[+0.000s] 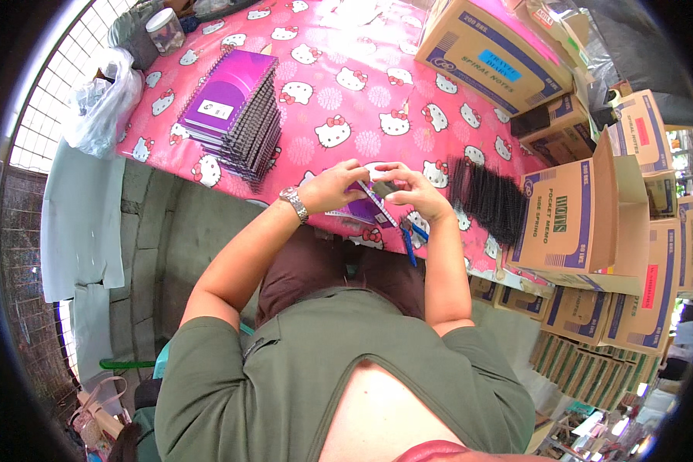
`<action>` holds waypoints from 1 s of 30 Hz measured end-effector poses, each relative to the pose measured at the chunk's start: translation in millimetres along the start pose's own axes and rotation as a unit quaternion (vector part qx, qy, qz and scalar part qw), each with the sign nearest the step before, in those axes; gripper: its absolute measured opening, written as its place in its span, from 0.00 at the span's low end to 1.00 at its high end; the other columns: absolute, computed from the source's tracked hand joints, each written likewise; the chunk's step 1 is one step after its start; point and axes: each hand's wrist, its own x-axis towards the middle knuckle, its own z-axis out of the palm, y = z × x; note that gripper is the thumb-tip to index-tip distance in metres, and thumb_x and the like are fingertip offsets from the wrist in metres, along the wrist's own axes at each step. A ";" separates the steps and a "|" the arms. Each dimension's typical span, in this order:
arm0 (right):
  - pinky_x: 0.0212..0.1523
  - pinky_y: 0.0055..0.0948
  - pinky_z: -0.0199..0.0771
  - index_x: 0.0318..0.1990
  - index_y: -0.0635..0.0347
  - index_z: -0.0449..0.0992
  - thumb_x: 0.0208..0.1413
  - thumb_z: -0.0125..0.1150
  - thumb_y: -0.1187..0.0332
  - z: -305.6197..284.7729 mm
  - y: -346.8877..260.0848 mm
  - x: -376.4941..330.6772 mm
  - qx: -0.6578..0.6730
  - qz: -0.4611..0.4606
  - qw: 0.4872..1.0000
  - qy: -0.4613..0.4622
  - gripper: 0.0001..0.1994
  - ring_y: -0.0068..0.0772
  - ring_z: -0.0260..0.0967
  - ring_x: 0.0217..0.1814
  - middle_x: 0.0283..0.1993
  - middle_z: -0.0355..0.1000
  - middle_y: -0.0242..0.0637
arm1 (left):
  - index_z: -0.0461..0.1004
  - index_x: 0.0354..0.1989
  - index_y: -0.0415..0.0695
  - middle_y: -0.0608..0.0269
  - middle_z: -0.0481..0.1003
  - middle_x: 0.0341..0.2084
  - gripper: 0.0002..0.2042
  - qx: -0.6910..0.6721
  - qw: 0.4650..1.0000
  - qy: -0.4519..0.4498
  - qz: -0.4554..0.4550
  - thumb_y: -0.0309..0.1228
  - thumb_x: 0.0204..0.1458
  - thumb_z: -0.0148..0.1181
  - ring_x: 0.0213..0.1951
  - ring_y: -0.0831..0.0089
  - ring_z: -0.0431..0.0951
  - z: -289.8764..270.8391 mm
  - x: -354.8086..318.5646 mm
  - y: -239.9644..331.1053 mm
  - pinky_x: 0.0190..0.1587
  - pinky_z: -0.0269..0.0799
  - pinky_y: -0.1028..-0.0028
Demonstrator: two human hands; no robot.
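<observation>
Both hands are at a purple notebook [359, 209] near the table's front edge, in front of my body. My left hand [337, 189] grips its left side, with fingers bent over the cover. On its other side my right hand [414, 194] is closed at the upper end of the notebook's pale edge; my fingers partly cover that spot. Blue-handled pliers [409, 245] lie just below my right hand. A tall stack of purple spiral notebooks [231, 104] stands to the left. Right of my hands lies a pile of black spiral binding coils [491, 199].
A pink patterned cloth [327, 100] covers the table. Cardboard boxes [558, 208] crowd the right side, and another large box [493, 58] stands at the far right. A plastic bag [104, 104] and a clear jar [165, 32] sit at the left.
</observation>
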 end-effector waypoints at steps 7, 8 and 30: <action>0.64 0.38 0.64 0.51 0.62 0.80 0.42 0.70 0.59 2.0 -4.3 4.0 -0.036 0.013 0.999 0.011 0.27 0.38 0.64 0.64 0.61 0.67 0.43 | 0.72 0.43 0.40 0.56 0.73 0.37 0.14 -0.060 0.997 0.023 0.051 0.28 0.50 0.68 0.43 0.60 0.77 -1.5 5.3 -10.9 0.46 0.74 0.66; 0.65 0.37 0.63 0.51 0.62 0.80 0.42 0.70 0.58 -0.2 -0.9 5.4 0.030 -0.045 0.998 -0.032 0.27 0.38 0.65 0.64 0.61 0.67 0.43 | 0.72 0.42 0.40 0.57 0.73 0.37 0.15 -0.050 0.997 0.029 0.054 0.29 0.50 0.69 0.42 0.61 0.77 -3.4 7.4 -12.3 0.45 0.73 0.66; 0.66 0.44 0.62 0.54 0.51 0.79 0.46 0.74 0.55 -25.6 31.3 17.2 -0.530 0.018 0.792 0.302 0.26 0.48 0.62 0.65 0.60 0.66 0.44 | 0.74 0.41 0.40 0.62 0.76 0.31 0.14 -0.114 0.985 0.116 -0.059 0.29 0.49 0.71 0.33 0.75 0.75 0.1 -2.8 -10.3 0.39 0.72 0.73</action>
